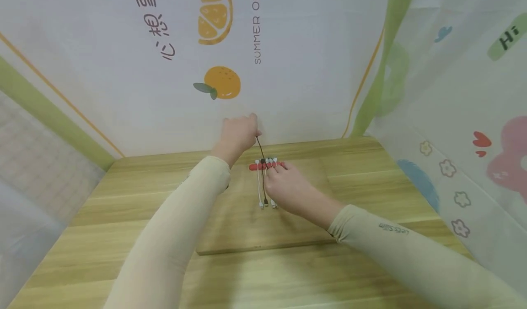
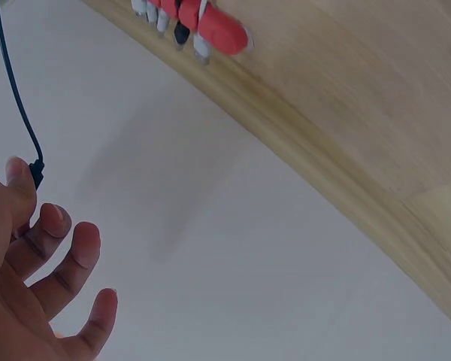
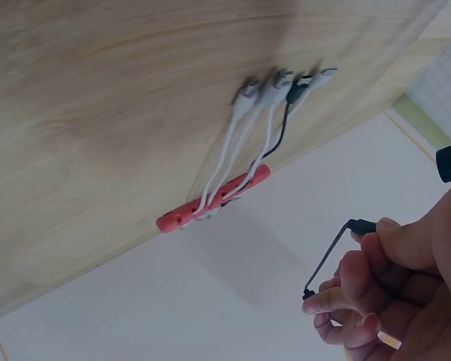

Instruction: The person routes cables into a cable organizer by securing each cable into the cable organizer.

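Note:
A short black cable [image 1: 260, 147] runs taut from my left hand [image 1: 240, 135], raised against the curtain, down toward my right hand [image 1: 288, 185]. In the left wrist view, the left thumb and forefinger pinch the cable's black plug [image 2: 37, 171], the other fingers spread loosely. My right thumb and forefinger pinch a black connector [image 3: 364, 226] on the cable in the right wrist view. Beneath is a red cable holder [image 1: 253, 167] with several white cables [image 3: 224, 154] and one black cable [image 3: 284, 124] laid through its slots. My right hand partly covers the holder in the head view.
The holder sits near the far edge of a wooden board [image 1: 230, 231] on a wood-grain table [image 1: 144, 217]. A white printed curtain [image 1: 296, 94] hangs close behind. Another patterned sheet [image 1: 465, 162] closes off the right side.

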A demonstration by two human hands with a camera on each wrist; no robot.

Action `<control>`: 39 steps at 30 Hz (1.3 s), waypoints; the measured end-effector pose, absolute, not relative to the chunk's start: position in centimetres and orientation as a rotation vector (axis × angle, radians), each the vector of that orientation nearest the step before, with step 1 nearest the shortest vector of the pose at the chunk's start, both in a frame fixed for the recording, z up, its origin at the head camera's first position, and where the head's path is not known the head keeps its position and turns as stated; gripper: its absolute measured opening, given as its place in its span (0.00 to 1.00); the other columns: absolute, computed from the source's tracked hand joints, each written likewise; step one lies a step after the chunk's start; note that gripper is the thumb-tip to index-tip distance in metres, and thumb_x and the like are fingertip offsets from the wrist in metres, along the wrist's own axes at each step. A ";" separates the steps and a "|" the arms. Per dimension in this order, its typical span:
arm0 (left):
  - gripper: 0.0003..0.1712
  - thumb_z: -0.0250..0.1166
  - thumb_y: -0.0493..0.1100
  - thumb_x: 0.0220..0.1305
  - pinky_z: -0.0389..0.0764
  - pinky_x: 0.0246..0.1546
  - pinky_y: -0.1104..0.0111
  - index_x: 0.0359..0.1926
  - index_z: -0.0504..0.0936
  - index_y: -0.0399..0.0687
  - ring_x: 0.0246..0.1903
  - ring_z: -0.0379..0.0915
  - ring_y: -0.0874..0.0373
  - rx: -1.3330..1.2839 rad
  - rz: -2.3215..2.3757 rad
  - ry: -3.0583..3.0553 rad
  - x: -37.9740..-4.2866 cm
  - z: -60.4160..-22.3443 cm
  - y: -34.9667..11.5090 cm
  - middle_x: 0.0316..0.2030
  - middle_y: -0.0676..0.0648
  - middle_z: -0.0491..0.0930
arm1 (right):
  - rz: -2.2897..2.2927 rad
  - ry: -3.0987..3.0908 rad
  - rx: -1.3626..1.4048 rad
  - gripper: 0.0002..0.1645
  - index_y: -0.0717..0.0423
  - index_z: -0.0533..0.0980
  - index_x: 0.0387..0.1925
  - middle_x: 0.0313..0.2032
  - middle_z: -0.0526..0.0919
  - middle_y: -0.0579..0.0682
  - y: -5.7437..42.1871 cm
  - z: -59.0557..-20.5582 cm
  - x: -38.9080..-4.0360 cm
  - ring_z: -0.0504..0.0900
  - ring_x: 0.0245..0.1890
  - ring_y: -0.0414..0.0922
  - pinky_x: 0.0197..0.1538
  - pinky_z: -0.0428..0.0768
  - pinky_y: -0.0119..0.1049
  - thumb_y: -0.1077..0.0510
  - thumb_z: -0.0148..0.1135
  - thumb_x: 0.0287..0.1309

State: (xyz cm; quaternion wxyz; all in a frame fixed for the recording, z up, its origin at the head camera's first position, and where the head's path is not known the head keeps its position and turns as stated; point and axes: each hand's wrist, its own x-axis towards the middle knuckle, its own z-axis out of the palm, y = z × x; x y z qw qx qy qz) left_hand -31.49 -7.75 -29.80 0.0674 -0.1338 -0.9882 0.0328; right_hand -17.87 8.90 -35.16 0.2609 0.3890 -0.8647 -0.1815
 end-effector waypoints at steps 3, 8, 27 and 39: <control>0.15 0.61 0.53 0.79 0.78 0.60 0.39 0.53 0.75 0.48 0.52 0.85 0.41 -0.430 0.100 -2.981 -31.7 -30.5 -6.7 0.44 0.46 0.88 | -0.525 -2.345 1.056 0.07 0.55 0.87 0.41 0.37 0.89 0.49 9.4 -35.5 -17.8 0.89 0.40 0.44 0.46 0.87 0.39 0.58 0.66 0.69; 0.14 0.61 0.54 0.79 0.80 0.61 0.40 0.53 0.75 0.49 0.50 0.86 0.45 -0.485 0.100 -2.994 -31.8 -31.8 -4.9 0.44 0.48 0.88 | -0.559 -2.372 1.061 0.05 0.53 0.86 0.36 0.34 0.86 0.48 10.2 -36.0 -17.7 0.83 0.32 0.42 0.35 0.80 0.36 0.57 0.67 0.67; 0.14 0.63 0.53 0.78 0.80 0.62 0.42 0.52 0.79 0.50 0.50 0.86 0.47 -0.577 0.131 -3.009 -33.3 -37.0 -1.5 0.43 0.50 0.89 | -0.546 -2.779 1.012 0.14 0.59 0.84 0.45 0.41 0.87 0.52 11.3 -37.5 -17.5 0.87 0.45 0.50 0.56 0.85 0.49 0.60 0.64 0.57; 0.11 0.62 0.50 0.79 0.79 0.64 0.40 0.51 0.79 0.49 0.51 0.86 0.47 -0.543 0.144 -3.062 -34.1 -39.2 -0.8 0.45 0.49 0.89 | -0.499 -2.749 1.026 0.08 0.54 0.85 0.40 0.38 0.88 0.50 11.4 -38.9 -18.2 0.85 0.38 0.47 0.44 0.83 0.43 0.59 0.65 0.60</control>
